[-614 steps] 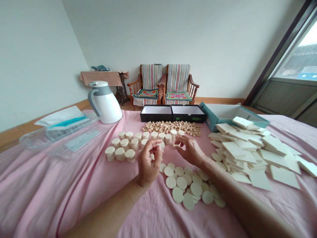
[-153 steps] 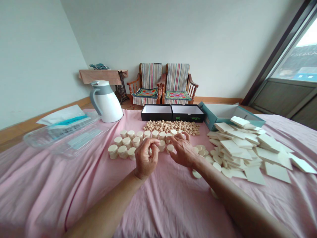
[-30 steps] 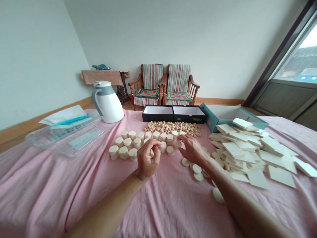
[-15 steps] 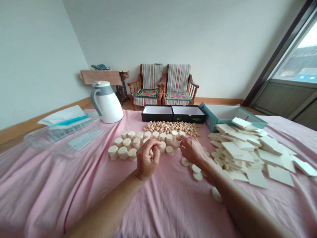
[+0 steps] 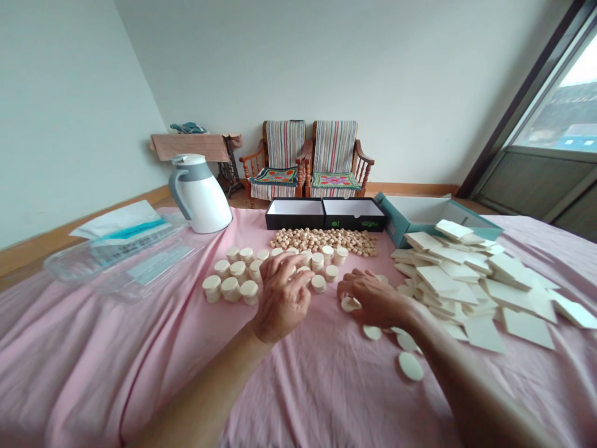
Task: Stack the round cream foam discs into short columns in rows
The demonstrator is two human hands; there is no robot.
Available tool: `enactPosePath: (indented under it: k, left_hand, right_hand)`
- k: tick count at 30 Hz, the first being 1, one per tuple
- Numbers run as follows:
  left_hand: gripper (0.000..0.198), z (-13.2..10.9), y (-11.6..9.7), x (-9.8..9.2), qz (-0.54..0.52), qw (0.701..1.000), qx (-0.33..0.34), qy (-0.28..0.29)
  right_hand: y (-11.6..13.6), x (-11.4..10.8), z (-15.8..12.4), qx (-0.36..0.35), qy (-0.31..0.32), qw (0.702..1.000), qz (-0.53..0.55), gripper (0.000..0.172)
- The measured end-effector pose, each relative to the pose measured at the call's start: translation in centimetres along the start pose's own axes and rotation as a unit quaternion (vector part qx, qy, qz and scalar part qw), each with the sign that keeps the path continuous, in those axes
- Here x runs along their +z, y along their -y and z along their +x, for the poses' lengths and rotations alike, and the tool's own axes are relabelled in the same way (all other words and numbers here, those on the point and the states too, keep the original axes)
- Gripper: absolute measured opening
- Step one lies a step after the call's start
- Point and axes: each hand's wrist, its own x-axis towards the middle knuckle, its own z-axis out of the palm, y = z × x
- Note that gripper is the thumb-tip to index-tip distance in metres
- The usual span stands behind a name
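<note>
Pale round wooden discs point(image 5: 230, 289) stand in several short stacks in rows on the pink cloth point(image 5: 298, 386). My left hand point(image 5: 283, 302) hovers over the right part of these stacks, its fingers spread, hiding some of them. Nothing shows in its grasp. To the right, my right hand point(image 5: 375, 300) is low over loose discs, fingers bent downward and apart. Its fingertips are at a loose disc point(image 5: 349, 303); whether they press on it is hard to see. Nearer to me lies another loose disc point(image 5: 410, 366).
Small wooden beads point(image 5: 324, 241) lie heaped behind the stacks, before a black box point(image 5: 295, 221). At right, square wooden pieces point(image 5: 441, 280) are piled by a teal box point(image 5: 401, 227). A white jug point(image 5: 205, 199) and clear plastic packaging point(image 5: 121, 255) are at left.
My right hand has moved from the right end of the stacks down toward the loose discs. My left hand's curled fingers have opened out over the stacks.
</note>
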Motion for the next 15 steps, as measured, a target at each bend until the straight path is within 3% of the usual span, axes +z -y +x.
enactPosePath:
  k: [10, 15]
  left_hand:
    - [0.019, -0.4, -1.7, -0.1, 0.138, 0.986, 0.042, 0.080]
    - [0.023, -1.0, -2.5, 0.0, 0.154, 0.962, 0.016, 0.226]
  right_hand:
    - [0.5, 0.6, 0.4, 0.012, -0.051, 0.999, 0.004, 0.025]
    - [0.9, 0.4, 0.8, 0.039, -0.085, 0.994, 0.047, 0.023]
